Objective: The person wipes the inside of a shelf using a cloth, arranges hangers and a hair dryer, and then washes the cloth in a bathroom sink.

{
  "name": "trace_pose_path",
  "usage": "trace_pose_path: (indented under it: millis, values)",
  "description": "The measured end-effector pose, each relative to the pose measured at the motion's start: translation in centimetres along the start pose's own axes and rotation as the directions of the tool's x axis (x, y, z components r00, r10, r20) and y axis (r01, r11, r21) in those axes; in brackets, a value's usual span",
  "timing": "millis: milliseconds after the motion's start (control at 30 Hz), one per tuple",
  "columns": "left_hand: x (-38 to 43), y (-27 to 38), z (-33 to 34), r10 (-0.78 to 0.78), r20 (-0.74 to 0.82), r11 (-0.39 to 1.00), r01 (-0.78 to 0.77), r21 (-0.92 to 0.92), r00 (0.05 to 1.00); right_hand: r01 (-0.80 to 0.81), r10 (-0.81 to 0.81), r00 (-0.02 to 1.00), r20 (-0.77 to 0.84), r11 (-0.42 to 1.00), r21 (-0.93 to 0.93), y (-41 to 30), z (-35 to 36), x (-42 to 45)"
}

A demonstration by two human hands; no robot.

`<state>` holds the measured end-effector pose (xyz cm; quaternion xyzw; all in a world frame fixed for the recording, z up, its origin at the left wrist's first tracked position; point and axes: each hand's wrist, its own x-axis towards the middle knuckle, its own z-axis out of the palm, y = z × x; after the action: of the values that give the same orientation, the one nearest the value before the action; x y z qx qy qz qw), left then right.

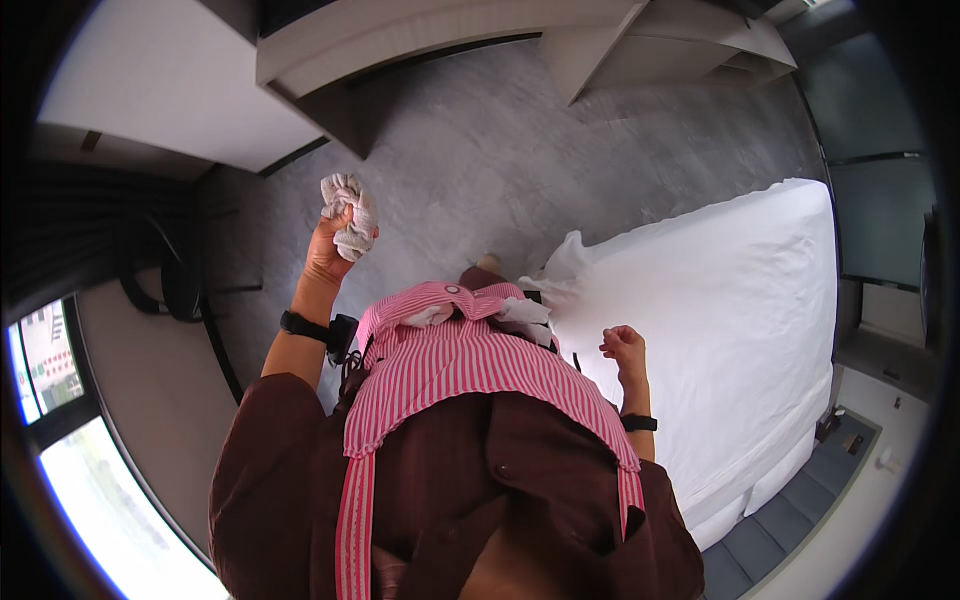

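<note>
My left hand (328, 244) grips a bunched, light-coloured cloth (352, 214), held out ahead of me on the left above the grey floor. Folds of the cloth stick out past my fingers. On the other side, my right hand (626, 351) hangs beside my body, in front of the white bed sheet (720, 315). Its fingers are curled in, and nothing shows in them. I wear a pink-and-white striped apron (480, 367); crumpled white material (525, 310) pokes out from its front pockets.
Grey floor (480, 142) runs ahead to pale wooden furniture (420, 45). The sheet-covered bed fills my right side, its dark padded headboard (780, 517) at lower right. A black chair (161, 270) stands left, near a window (112, 510). Glass panels (874, 217) line the far right.
</note>
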<state>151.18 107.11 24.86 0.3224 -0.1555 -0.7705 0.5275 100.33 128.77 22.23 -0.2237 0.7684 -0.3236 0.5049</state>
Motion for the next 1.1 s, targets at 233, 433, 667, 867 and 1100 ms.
trace_pose_path:
  millis: [233, 433, 667, 867, 1100]
  values:
    - [11.1, -0.1, 9.1, -0.102, 0.016, 0.994, 0.101, 0.045, 0.995, 0.073, -0.068, 0.995, -0.078, 0.995, 0.063, -7.6, -5.4, 6.7]
    - [22.5, -2.1, 15.4, -0.218, 0.041, 0.970, 0.212, 0.117, 0.975, 0.044, -0.010, 0.969, -0.246, 0.990, 0.134, -11.6, -10.4, 11.8]
    - [40.0, -5.7, 28.6, -0.395, 0.149, 0.904, 0.355, 0.237, 0.906, -0.075, 0.169, 0.929, -0.329, 0.957, 0.279, -13.8, -13.8, 16.9]
    - [52.3, -14.0, 43.5, -0.611, 0.383, 0.789, 0.568, 0.232, 0.693, -0.087, 0.248, 0.878, -0.409, 0.923, 0.374, -18.6, -17.8, 17.9]
    - [60.8, -28.6, 60.1, -0.727, 0.463, 0.679, 0.631, 0.375, 0.507, -0.226, 0.461, 0.766, -0.449, 0.846, 0.483, -20.1, -23.6, 19.6]
